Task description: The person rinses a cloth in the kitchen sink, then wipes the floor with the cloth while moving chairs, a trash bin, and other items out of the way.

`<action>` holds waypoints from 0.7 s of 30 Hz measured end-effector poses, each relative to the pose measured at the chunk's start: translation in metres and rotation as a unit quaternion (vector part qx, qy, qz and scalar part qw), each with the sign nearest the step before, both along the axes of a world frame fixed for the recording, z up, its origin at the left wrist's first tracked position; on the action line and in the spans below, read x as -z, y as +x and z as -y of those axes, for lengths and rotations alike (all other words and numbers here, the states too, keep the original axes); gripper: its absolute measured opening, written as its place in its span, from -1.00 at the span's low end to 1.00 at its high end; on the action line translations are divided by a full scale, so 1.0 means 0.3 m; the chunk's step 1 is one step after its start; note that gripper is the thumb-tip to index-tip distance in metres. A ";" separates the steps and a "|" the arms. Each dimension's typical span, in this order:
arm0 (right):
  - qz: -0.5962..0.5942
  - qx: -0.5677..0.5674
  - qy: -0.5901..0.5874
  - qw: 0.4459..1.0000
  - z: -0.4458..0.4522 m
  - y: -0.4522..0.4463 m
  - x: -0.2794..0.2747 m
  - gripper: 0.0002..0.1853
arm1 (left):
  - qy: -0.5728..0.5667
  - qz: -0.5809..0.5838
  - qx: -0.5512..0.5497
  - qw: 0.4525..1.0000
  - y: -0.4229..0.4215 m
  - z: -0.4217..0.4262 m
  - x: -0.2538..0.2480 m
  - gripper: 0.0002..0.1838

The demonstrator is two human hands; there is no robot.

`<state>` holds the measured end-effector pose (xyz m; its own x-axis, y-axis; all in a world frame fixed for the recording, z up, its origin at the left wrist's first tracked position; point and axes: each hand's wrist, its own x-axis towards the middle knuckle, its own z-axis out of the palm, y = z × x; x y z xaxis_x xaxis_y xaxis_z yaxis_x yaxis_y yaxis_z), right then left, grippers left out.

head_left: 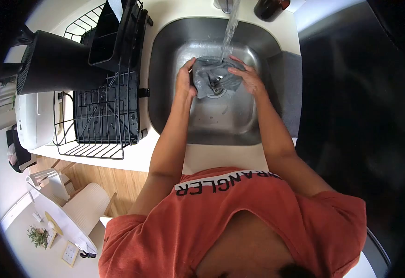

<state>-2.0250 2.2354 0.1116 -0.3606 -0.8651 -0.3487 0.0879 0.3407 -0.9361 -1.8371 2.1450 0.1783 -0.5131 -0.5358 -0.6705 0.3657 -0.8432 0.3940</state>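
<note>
A wet grey cloth is stretched between my two hands over the drain of a steel sink. My left hand grips its left edge, thumb and fingers closed on the fabric. On the other side, my right hand holds the right edge, with the fingers over the cloth. Running water falls from above onto the far edge of the cloth, near my right hand. The drain strainer shows partly below the cloth's sagging lower edge.
Left of the sink stands a black dish rack with a dark pan-like vessel on it. A dark grey cloth drapes over the sink's right rim. A dark brown bottle lies behind the sink, beside the faucet base.
</note>
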 end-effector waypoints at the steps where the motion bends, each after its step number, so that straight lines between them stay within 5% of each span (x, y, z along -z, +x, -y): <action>1: 0.166 0.028 -0.042 0.985 -0.005 0.073 -0.081 -0.32 | 0.002 0.001 0.002 1.000 -0.029 -0.021 0.031 -0.62; 3: 0.105 0.103 -0.056 0.988 0.023 0.263 -0.101 -0.51 | -0.013 0.134 0.049 0.990 -0.099 -0.054 0.192 -0.55; 4: -0.165 0.079 -0.063 0.981 0.016 0.350 -0.127 -0.57 | -0.155 0.134 0.118 0.972 -0.077 -0.095 0.330 -0.51; 6: -0.332 0.074 -0.152 0.928 0.029 0.334 -0.075 -0.63 | -0.162 -0.304 0.060 0.937 -0.121 -0.144 0.472 -0.61; 7: -0.415 0.083 -0.189 0.886 0.034 0.322 -0.024 -0.62 | -0.160 -0.161 0.052 0.973 -0.147 -0.170 0.444 -0.61; 9: -0.281 0.215 0.093 0.930 0.053 0.208 0.014 -0.66 | -0.033 0.136 0.067 0.988 -0.220 -0.180 0.397 -0.62; 11: -0.368 0.213 0.042 0.904 0.056 0.229 0.027 -0.67 | 0.073 0.284 0.075 0.953 -0.229 -0.152 0.366 -0.62; 13: -0.310 0.190 -0.009 0.932 0.030 0.317 -0.027 -0.66 | -0.031 0.216 0.112 0.970 -0.161 -0.148 0.307 -0.70; 15: -0.358 0.169 -0.057 0.916 0.031 0.339 -0.017 -0.64 | 0.036 -0.026 -0.024 0.999 -0.184 -0.135 0.624 -0.69; 17: -0.371 0.212 0.006 0.904 0.033 0.266 0.045 -0.62 | -0.029 0.246 0.129 0.960 -0.178 -0.109 0.397 -0.72; 19: -0.331 0.176 0.119 0.919 0.021 0.120 0.052 -0.56 | 0.004 0.187 0.148 0.971 -0.179 -0.092 0.309 -0.64; 21: -0.316 0.140 0.159 0.925 0.057 0.021 0.060 -0.53 | 0.045 0.092 -0.025 0.994 -0.137 -0.068 0.215 -0.55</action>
